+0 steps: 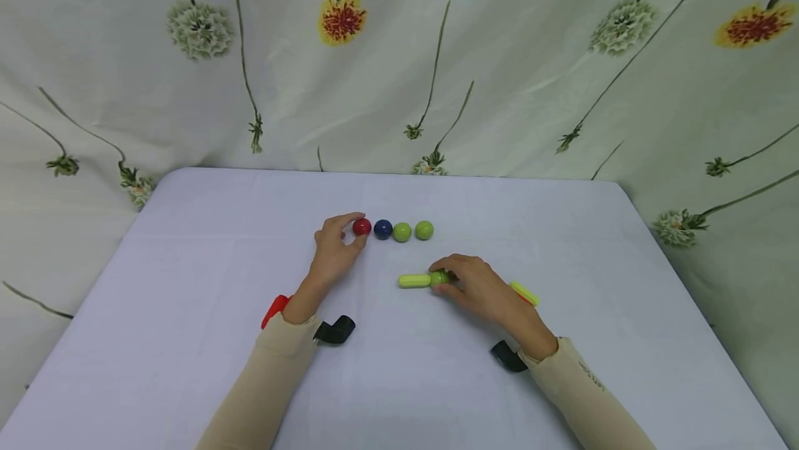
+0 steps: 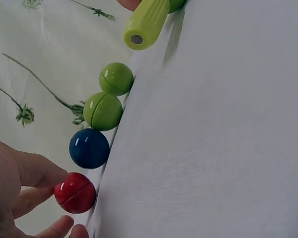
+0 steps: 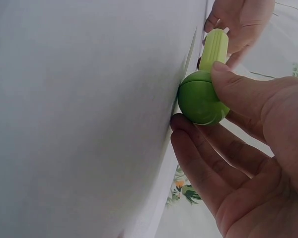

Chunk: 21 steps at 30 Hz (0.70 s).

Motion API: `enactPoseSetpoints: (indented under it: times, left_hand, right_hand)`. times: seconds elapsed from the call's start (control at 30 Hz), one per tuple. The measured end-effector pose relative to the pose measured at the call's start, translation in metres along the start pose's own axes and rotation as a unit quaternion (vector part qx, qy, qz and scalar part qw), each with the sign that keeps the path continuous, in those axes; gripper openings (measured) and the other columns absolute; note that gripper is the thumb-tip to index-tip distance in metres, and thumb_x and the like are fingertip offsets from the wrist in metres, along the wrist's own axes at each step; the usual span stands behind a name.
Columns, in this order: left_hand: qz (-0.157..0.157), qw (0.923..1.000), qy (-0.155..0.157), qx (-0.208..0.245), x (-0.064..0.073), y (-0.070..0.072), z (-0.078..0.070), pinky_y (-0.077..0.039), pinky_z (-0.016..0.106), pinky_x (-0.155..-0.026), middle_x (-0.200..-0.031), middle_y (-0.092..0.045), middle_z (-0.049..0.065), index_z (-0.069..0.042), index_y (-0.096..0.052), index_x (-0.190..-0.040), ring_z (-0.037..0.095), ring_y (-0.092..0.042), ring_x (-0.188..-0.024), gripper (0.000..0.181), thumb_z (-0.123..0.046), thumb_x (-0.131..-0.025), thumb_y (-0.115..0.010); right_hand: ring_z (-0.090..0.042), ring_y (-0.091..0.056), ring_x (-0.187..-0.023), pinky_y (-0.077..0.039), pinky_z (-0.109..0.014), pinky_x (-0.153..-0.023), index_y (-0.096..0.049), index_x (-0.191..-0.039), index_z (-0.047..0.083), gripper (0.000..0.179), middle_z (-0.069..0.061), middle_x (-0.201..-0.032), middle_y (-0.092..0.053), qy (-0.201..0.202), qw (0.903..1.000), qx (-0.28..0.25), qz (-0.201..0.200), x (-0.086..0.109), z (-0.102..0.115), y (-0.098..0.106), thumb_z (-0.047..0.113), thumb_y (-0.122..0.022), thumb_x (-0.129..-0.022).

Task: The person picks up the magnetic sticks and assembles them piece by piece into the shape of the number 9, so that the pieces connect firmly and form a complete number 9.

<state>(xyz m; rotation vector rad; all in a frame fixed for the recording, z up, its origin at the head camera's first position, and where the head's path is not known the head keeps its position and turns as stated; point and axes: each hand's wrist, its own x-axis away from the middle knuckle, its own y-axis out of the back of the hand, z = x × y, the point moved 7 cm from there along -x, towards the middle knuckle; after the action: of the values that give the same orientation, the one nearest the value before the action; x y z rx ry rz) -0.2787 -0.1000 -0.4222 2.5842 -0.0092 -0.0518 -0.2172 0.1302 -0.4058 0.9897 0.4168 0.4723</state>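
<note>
My left hand (image 1: 333, 245) holds a glossy red ball (image 1: 361, 227) between thumb and fingers at the left end of a short row. A dark blue ball (image 2: 89, 148) follows it, then one green ball (image 1: 402, 231) and another green ball (image 1: 424, 230). Nearer the front, my right hand (image 1: 477, 283) grips a green ball (image 3: 201, 99) by its sides, with the thumb on top. From that ball a ribbed yellow-green rod (image 1: 415, 281) points left along the table, and a round grey metal spot shows in its free end in the left wrist view.
The white-covered table (image 1: 399, 387) ends at a flowered cloth (image 1: 399, 68) behind. A yellow-green piece (image 1: 524, 293) with red beside it lies partly hidden by the right wrist. Black wrist devices (image 1: 335, 331) sit at both cuffs; something red (image 1: 275, 310) shows beside the left wrist.
</note>
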Motion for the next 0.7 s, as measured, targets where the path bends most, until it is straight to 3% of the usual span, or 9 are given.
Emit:
enactPoseSetpoints:
  times: [0.4, 0.7]
  left_hand:
    - [-0.030, 0.9994, 0.000, -0.018, -0.0007, 0.0007, 0.0048, -0.035, 0.048, -0.094, -0.139, -0.051, 0.022, -0.006, -0.057, -0.135, 0.037, -0.044, -0.120, 0.043, -0.012, -0.094, -0.065]
    - [-0.053, 0.9985, -0.009, -0.003, 0.0010, 0.0040, 0.0027, -0.032, 0.043, -0.091, -0.132, -0.058, 0.020, -0.003, -0.057, -0.126, 0.036, -0.047, -0.118, 0.036, -0.014, -0.093, -0.068]
  right_hand:
    - [-0.012, -0.063, -0.090, -0.053, -0.030, -0.081, -0.069, -0.118, 0.008, 0.028, -0.003, -0.110, -0.071, -0.002, 1.0000, 0.000, 0.000, 0.0002, 0.0009, 0.0002, 0.017, -0.073, -0.092]
    - [-0.012, -0.062, -0.092, -0.053, -0.032, -0.083, -0.068, -0.119, 0.008, 0.028, -0.004, -0.111, -0.071, -0.004, 1.0000, 0.001, 0.003, 0.0005, 0.0012, 0.0007, 0.018, -0.072, -0.093]
